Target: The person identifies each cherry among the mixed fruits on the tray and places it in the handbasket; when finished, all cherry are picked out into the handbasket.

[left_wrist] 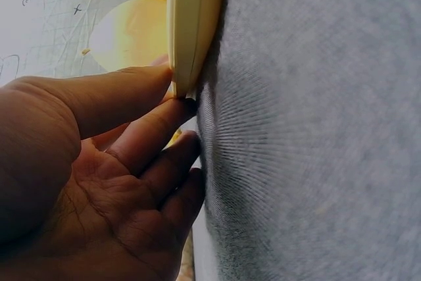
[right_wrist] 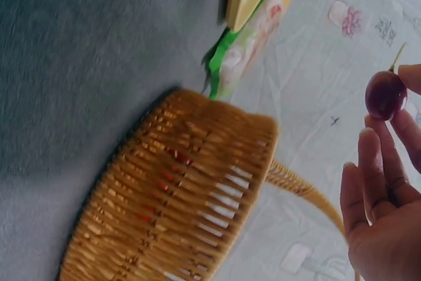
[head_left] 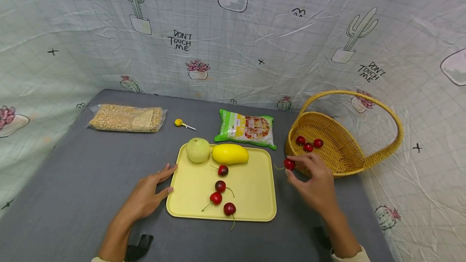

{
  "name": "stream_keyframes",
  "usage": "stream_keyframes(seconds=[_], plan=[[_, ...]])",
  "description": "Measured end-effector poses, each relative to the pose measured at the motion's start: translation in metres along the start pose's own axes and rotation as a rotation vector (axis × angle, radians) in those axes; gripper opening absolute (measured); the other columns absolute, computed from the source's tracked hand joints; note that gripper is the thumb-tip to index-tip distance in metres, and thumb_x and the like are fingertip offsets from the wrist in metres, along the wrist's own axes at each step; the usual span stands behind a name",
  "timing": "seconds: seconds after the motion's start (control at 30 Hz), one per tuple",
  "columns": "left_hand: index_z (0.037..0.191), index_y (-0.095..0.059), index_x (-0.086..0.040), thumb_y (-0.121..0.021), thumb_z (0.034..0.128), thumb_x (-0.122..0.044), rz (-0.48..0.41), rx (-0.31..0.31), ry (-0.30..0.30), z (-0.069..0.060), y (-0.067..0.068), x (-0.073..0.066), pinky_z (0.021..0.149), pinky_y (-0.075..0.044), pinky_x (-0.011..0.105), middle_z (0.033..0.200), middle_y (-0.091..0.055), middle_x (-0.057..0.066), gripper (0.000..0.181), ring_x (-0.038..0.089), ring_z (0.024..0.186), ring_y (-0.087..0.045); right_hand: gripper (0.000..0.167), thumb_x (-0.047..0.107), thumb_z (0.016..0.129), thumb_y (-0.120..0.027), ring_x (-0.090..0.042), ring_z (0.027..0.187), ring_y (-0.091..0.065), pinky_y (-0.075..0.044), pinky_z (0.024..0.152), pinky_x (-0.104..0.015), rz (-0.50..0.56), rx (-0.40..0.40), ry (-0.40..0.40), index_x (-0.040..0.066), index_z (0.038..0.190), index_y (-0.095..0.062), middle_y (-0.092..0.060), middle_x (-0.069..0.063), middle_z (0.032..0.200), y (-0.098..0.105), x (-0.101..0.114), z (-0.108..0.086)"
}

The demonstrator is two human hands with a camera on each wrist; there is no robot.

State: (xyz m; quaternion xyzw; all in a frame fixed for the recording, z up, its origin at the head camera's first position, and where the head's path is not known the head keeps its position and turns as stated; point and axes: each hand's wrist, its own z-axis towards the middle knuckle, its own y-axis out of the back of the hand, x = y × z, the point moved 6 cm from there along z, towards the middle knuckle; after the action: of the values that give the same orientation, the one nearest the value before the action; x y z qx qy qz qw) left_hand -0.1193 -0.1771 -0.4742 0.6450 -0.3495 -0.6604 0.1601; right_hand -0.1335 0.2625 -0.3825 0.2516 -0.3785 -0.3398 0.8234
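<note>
In the head view my right hand pinches a dark red cherry by its sides between thumb and fingertips, beside the near-left rim of the wicker basket. The cherry and its green stem also show in the right wrist view. Three cherries lie in the basket. My left hand touches the left edge of the yellow tray with its thumb and fingertips. On the tray lie several stemmed cherries, a yellow mango and a pale green round fruit.
Behind the tray lies a green-and-white food packet. A yellow lollipop and a clear bag of yellowish kernels are farther left. The basket's tall handle arches over its right side. A printed cloth hangs behind the grey table.
</note>
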Motion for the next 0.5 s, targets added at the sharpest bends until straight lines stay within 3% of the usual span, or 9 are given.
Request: stream_keyframes(seconds=[0.33, 0.5], plan=[[0.164, -0.044, -0.015, -0.072, 0.0997, -0.006, -0.005, 0.003, 0.004, 0.000, 0.000, 0.001, 0.114, -0.039, 0.075, 0.167, -0.036, 0.026, 0.071, 0.051, 0.153, -0.037, 0.034, 0.008, 0.078, -0.091, -0.025, 0.083, -0.064, -0.047, 0.073, -0.025, -0.060, -0.100, -0.070, 0.011, 0.110, -0.082, -0.071, -0.010, 0.103, 0.013, -0.023, 0.003], [0.164, -0.044, -0.016, -0.072, 0.0999, -0.006, -0.003, 0.004, 0.007, 0.000, 0.001, 0.000, 0.115, -0.039, 0.075, 0.168, -0.036, 0.026, 0.071, 0.050, 0.154, -0.037, 0.034, 0.004, 0.078, -0.090, -0.016, 0.083, -0.061, -0.046, 0.076, -0.023, -0.064, -0.139, -0.098, 0.009, 0.111, -0.083, -0.071, -0.014, 0.100, 0.019, -0.031, 0.005]])
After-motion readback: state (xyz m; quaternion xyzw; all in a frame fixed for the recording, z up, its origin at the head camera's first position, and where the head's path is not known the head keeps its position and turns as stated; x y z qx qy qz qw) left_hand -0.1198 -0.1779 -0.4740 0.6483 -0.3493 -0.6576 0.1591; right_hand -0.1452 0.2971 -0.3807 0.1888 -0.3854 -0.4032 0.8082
